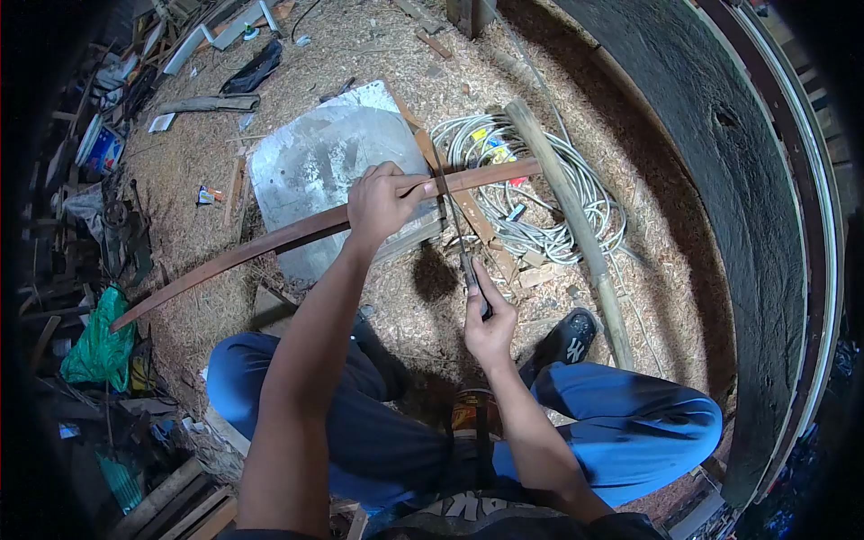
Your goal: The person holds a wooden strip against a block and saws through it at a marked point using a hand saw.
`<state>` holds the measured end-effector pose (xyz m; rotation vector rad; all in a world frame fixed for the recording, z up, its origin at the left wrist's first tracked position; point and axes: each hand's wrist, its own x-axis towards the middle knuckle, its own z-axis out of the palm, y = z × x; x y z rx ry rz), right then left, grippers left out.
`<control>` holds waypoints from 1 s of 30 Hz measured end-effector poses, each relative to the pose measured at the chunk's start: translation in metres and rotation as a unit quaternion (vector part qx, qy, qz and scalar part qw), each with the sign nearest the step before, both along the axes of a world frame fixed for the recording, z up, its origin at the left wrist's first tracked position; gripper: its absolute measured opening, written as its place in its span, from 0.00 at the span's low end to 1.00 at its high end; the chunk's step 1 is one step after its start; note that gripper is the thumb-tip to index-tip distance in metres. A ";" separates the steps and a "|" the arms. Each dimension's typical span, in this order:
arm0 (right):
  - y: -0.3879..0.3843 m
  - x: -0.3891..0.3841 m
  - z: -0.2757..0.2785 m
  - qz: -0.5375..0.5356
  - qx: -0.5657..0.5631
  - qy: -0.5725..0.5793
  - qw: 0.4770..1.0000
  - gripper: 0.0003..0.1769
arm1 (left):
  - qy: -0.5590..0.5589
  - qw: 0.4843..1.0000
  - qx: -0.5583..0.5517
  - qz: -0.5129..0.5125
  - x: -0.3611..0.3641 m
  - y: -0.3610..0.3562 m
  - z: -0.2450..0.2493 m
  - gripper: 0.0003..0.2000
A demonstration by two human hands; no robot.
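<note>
A long reddish wooden strip [261,245] runs from the lower left up to the right, over a grey metal-topped block [328,153]. My left hand [382,200] is closed round the strip near the block's right side. My right hand [489,315] grips the handle of a thin saw [453,202], whose blade lies across the strip just right of my left fingers. The strip's right end reaches a rough wooden pole [571,207].
Coiled grey cable [594,202] lies beyond the saw on sawdust-covered ground. A dark curved wall [720,180] rises at the right. Scrap and a green bag [101,346] are at the left. My shoe [571,337] is near the pole.
</note>
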<state>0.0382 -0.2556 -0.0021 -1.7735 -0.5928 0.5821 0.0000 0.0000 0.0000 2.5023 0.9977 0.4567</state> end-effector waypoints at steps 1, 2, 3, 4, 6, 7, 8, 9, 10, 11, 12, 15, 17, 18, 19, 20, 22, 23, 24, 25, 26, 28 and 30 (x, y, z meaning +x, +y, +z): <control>0.000 0.001 0.001 -0.001 -0.005 0.008 1.000 0.23 | -0.001 1.000 0.002 0.000 0.001 0.000 -0.001 0.09; -0.001 0.001 0.001 -0.002 -0.011 0.017 1.000 0.23 | -0.001 1.000 0.003 0.001 0.002 -0.001 -0.002 0.09; -0.001 -0.010 0.004 -0.001 -0.015 0.029 0.999 0.23 | 0.011 1.000 -0.001 0.001 -0.008 -0.002 0.001 0.09; -0.001 -0.009 0.003 -0.003 -0.010 0.023 1.000 0.23 | 0.016 1.000 -0.003 0.007 -0.007 -0.002 0.000 0.09; 0.000 -0.006 0.002 -0.004 -0.006 0.016 1.000 0.23 | 0.020 1.000 -0.006 0.014 -0.005 -0.002 0.000 0.09; 0.001 -0.005 0.002 -0.002 -0.005 0.012 1.000 0.23 | 0.019 1.000 -0.005 0.013 -0.004 -0.001 0.001 0.09; 0.001 -0.004 0.003 0.000 -0.005 0.007 1.000 0.23 | 0.018 1.000 -0.006 0.012 -0.004 -0.001 0.001 0.08; 0.002 -0.003 0.004 0.000 -0.005 0.006 1.000 0.23 | 0.018 1.000 -0.006 0.012 -0.003 0.000 0.000 0.08; 0.003 -0.002 0.005 0.000 -0.001 0.003 1.000 0.23 | 0.010 1.000 0.003 0.009 -0.003 0.000 -0.001 0.08; 0.003 -0.001 0.005 0.000 0.003 0.000 1.000 0.23 | 0.003 1.000 0.012 0.006 -0.003 0.000 -0.003 0.08; 0.003 0.000 0.005 0.000 0.002 0.000 1.000 0.23 | 0.003 1.000 0.010 0.006 -0.002 0.000 -0.003 0.08; 0.002 0.001 0.004 -0.013 -0.013 -0.002 1.000 0.24 | -0.016 0.998 0.059 -0.020 -0.003 0.000 -0.005 0.09; 0.003 0.000 0.004 -0.022 0.004 -0.009 1.000 0.24 | -0.040 0.997 0.065 -0.028 -0.003 0.002 -0.009 0.08; 0.005 0.001 0.004 -0.023 0.006 -0.009 1.000 0.24 | -0.040 0.997 0.067 -0.029 -0.002 0.003 -0.008 0.08; 0.006 0.003 0.004 -0.020 0.008 -0.031 0.999 0.24 | -0.044 0.997 0.065 -0.028 -0.002 0.003 -0.008 0.08; 0.006 0.003 0.004 -0.017 0.008 -0.053 0.998 0.23 | -0.048 0.997 0.062 -0.026 -0.002 0.002 -0.009 0.08; 0.006 0.003 -0.003 -0.021 0.010 -0.054 0.998 0.23 | -0.041 0.996 0.071 -0.025 -0.001 0.000 -0.007 0.08; 0.007 0.003 -0.006 -0.025 0.018 -0.056 0.998 0.23 | -0.035 0.996 0.084 -0.023 0.000 0.000 -0.005 0.08; 0.007 0.002 -0.005 -0.025 0.018 -0.055 0.998 0.23 | -0.034 0.996 0.084 -0.023 0.000 0.000 -0.006 0.08; 0.008 0.001 -0.002 -0.027 0.019 -0.046 0.998 0.23 | -0.039 0.996 0.076 -0.022 -0.001 0.000 -0.007 0.08; 0.009 0.000 -0.001 -0.029 0.019 -0.037 0.999 0.23 | -0.043 0.997 0.067 -0.021 -0.001 0.001 -0.007 0.08; 0.008 0.000 -0.002 -0.026 0.014 -0.025 0.999 0.23 | -0.043 0.996 0.070 -0.022 -0.001 0.001 -0.007 0.08; 0.006 0.001 -0.003 -0.023 0.007 -0.015 1.000 0.23 | -0.044 0.996 0.071 -0.022 -0.001 0.000 -0.007 0.08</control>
